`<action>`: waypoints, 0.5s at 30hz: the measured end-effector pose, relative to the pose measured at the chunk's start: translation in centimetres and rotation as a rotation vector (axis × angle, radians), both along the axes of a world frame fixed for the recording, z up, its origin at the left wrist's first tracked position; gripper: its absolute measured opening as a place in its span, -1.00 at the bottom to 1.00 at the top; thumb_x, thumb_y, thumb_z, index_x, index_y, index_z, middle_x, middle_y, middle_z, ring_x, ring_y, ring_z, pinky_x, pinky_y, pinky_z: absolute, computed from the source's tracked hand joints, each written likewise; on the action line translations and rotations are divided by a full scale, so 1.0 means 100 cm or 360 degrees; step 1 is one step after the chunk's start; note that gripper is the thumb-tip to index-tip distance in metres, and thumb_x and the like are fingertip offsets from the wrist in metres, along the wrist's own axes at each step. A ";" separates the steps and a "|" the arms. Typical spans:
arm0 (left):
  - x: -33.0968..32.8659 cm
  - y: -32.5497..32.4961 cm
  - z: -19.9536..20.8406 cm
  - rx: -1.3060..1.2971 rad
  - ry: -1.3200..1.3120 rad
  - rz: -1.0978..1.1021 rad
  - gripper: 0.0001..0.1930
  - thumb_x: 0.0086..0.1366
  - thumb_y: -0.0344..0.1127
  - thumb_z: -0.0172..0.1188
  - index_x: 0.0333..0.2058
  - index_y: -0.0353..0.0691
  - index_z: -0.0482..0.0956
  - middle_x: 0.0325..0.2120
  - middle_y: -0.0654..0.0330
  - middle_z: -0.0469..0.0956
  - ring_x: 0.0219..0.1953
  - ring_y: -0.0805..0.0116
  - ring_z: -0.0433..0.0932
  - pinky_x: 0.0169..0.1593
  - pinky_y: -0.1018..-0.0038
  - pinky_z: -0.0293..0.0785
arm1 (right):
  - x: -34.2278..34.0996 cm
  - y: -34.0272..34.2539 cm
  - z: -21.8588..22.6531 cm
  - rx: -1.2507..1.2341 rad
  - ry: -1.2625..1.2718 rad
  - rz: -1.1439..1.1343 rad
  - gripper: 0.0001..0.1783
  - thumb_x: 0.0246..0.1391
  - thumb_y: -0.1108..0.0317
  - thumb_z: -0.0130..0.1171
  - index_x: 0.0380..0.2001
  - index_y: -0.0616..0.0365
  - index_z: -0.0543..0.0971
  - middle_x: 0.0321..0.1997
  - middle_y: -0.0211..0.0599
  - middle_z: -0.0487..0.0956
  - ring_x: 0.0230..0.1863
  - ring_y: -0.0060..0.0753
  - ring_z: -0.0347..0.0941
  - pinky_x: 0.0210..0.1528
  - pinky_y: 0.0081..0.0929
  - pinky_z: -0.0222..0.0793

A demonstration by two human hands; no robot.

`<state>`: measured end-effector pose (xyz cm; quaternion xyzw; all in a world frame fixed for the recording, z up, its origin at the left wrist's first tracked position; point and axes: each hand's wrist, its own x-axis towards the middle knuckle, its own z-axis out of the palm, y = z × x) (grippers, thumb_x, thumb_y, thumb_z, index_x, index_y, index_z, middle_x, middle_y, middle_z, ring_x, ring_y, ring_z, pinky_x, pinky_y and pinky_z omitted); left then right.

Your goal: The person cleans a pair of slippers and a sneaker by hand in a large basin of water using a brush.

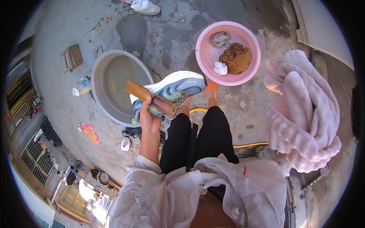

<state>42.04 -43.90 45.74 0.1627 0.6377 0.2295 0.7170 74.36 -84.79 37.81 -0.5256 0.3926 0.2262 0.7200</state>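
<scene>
My left hand (150, 119) is closed round a blue-grey sneaker (178, 84) and a flat, wooden-handled tool (137, 91) that looks like a brush. The thumb presses on the tool, and its bristle side does not show. The sneaker's white sole faces away from me, above the rim of a grey basin (99, 99) with murky water. A large pink towel (300, 114) hangs bunched on my right. My right sleeve (282, 164) runs in behind the towel, which hides my right hand and its fingers.
A pink basin (201, 62) with a brown cloth (236, 57) stands ahead. A white bottle (145, 7), another bottle (81, 86), a small wooden stool (73, 57) and a red packet (90, 133) are on the concrete floor. A yellow hose (249, 145) crosses near my feet.
</scene>
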 end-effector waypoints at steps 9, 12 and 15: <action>-0.024 0.012 -0.001 0.0000 -0.0074 0.0063 -0.73 0.14 -0.30 0.09 -0.17 -0.20 0.40 -0.24 0.22 0.46 -0.14 0.29 0.41 0.05 0.32 0.25 | -0.030 0.003 0.014 -0.0087 0.0115 0.0027 -0.44 0.02 0.19 0.09 0.06 0.19 0.22 -0.07 -0.23 0.45 -0.09 -0.31 0.42 -0.09 -0.44 0.37; -0.030 0.006 0.000 -0.0007 -0.0034 0.0089 -0.74 0.13 -0.30 0.11 -0.19 -0.19 0.42 -0.25 0.23 0.47 -0.15 0.28 0.42 0.05 0.31 0.25 | -0.029 0.013 0.007 -0.0071 0.0146 0.0061 -0.43 0.03 0.18 0.08 0.06 0.19 0.21 -0.06 -0.21 0.44 -0.09 -0.30 0.42 -0.09 -0.44 0.37; -0.039 0.007 -0.006 -0.0018 -0.0021 0.0122 -0.74 0.12 -0.29 0.12 -0.20 -0.19 0.42 -0.24 0.22 0.47 -0.14 0.27 0.41 0.06 0.30 0.25 | -0.027 0.029 0.005 -0.0070 0.0163 0.0109 -0.42 0.03 0.18 0.08 0.07 0.19 0.21 -0.05 -0.20 0.43 -0.09 -0.30 0.42 -0.09 -0.44 0.37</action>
